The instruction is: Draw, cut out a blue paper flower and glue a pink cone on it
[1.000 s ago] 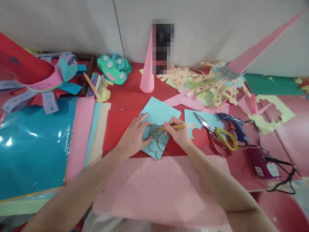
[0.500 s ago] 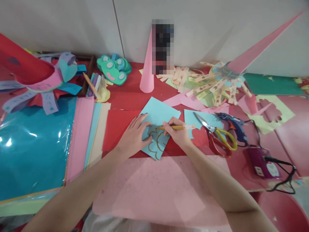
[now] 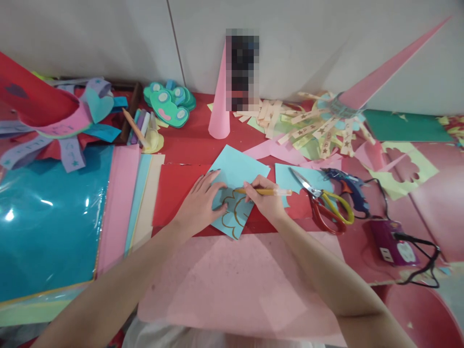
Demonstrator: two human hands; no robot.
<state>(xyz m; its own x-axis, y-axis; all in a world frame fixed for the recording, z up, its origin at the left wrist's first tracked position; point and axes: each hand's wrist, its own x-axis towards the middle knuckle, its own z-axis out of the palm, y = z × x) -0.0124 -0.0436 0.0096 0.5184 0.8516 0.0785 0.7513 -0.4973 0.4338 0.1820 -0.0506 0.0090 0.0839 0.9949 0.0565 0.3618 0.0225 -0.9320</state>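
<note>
A sheet of light blue paper lies at a slant in front of me, partly over red paper. Brown, scalloped curves are drawn on its lower part. My left hand rests flat on the sheet's left side, fingers spread. A yellow-brown pen with a clear end is pinched in my right hand, its tip at the paper near the drawn lines. Right of that hand lie scissors with one red and one yellow handle, across another light blue piece and a red paper shape.
A glue gun and a purple box with a black cable sit at right. Pink cones and paper strips stand or lie behind. Green frog-like cutouts, a red cone hat and wrapped coloured sheets are left.
The whole view has shifted very slightly. Both hands, the pen and the light blue paper keep nearly the same places relative to each other.
</note>
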